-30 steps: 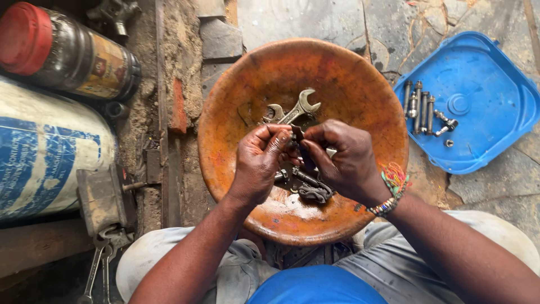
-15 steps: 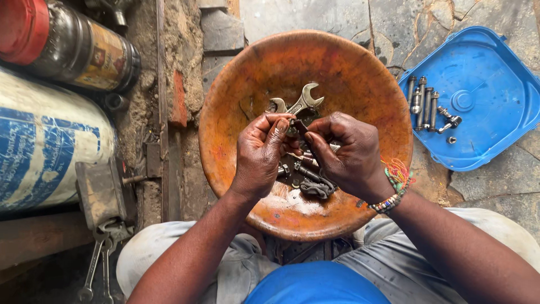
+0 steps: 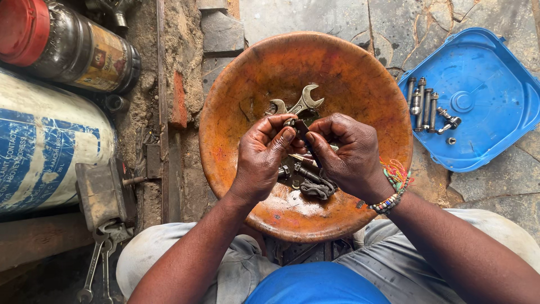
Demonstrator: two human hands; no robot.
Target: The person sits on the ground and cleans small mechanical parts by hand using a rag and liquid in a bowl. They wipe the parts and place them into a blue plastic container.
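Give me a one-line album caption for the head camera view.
Both hands pinch a small dark part above an orange bowl of spanners.

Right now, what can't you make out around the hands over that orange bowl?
Head view only:
- Small dark part pinched between left hand and right hand: fingers hide its shape.
- Metal parts in the orange bowl: partly under the hands.
- Spanners at lower left: dim, partly under a metal block.

My hands (image 3: 306, 155) pinch a small dark, greasy metal part (image 3: 300, 128) over a worn, matt orange bowl (image 3: 360, 73) holding dull steel wrenches (image 3: 298, 104). At upper right, a smooth blue plastic lid (image 3: 489, 84) carries grey metal bolts (image 3: 424, 104). The stone floor (image 3: 315, 17) looks rough.
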